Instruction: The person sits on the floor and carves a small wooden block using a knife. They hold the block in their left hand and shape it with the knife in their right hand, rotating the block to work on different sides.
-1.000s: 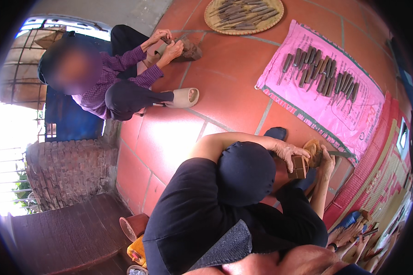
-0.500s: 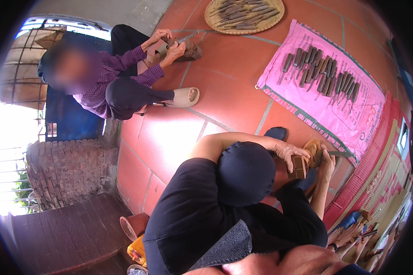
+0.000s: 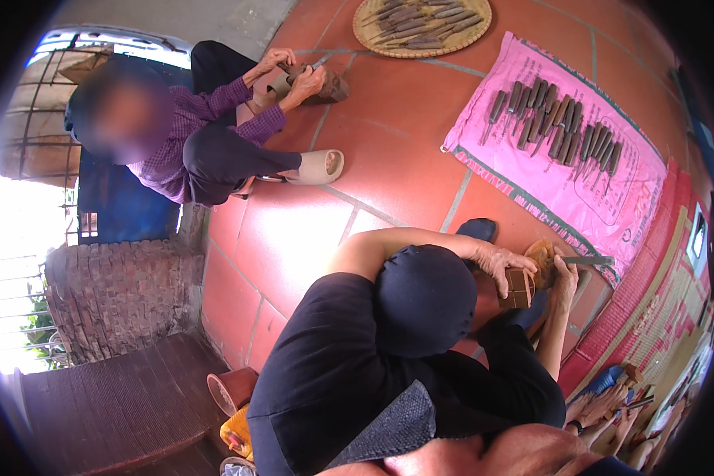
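My left hand [image 3: 496, 263] is curled over a brown block [image 3: 516, 289] with grooved lines across its faces. Close beside it, my right hand [image 3: 564, 279] grips a long flat grey metal strip [image 3: 589, 260], which looks like a blade or file and points to the right. Between the two hands is a rounded tan-orange piece [image 3: 541, 258]; what it is I cannot make out. My left arm bends around a round dark cloth-covered shape [image 3: 425, 301], seemingly my raised knee. The grip ends of the strip are hidden by my fingers.
Several dark-handled tools [image 3: 559, 119] lie on a pink sack [image 3: 635, 178]; more fill a round woven tray [image 3: 365, 40]. At left, a person in a purple checked shirt [image 3: 163, 170] works with both hands over a brown block [image 3: 329, 89]. Other people's limbs [image 3: 603, 408] show at lower right, beside a red mat [image 3: 623, 325].
The grey strip in my right hand has swung up to lie nearly level. My left hand and the block have hardly moved. The other person's hands have shifted slightly.
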`<state>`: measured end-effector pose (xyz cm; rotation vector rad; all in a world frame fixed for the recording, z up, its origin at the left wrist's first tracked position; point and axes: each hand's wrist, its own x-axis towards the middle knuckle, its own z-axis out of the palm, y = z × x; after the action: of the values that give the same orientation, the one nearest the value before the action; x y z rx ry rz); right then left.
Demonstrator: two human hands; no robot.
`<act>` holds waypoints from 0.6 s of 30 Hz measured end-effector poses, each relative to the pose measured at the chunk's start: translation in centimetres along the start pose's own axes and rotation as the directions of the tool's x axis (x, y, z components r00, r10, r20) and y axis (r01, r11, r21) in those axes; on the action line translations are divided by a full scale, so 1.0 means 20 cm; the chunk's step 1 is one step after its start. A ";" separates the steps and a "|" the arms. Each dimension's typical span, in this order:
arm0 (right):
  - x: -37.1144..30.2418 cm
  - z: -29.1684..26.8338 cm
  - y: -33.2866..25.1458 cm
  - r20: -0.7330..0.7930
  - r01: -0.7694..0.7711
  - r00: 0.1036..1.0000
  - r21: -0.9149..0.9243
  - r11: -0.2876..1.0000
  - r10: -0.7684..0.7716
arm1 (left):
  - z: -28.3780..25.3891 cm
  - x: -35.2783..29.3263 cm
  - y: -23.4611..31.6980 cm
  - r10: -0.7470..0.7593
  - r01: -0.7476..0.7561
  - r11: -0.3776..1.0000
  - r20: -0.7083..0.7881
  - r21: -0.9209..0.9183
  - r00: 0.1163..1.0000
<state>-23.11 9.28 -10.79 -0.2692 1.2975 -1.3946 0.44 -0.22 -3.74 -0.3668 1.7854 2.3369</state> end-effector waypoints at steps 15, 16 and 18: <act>0.02 0.00 0.01 -0.018 -0.020 1.000 -0.002 1.000 0.020 | -0.01 0.01 -0.01 0.002 -0.001 1.000 -0.005 0.031 1.000; 0.03 -0.01 0.02 -0.027 -0.027 0.999 0.031 0.999 0.028 | -0.01 0.02 -0.01 0.010 -0.009 0.999 -0.009 0.054 1.000; 0.05 -0.03 0.03 -0.046 -0.041 0.998 0.097 0.994 0.046 | -0.02 0.01 0.00 0.008 -0.008 0.997 -0.008 0.079 1.000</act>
<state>-23.54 8.97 -11.90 -0.1420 1.2645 -1.4294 0.19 -0.59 -3.89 -0.3582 1.8795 2.2653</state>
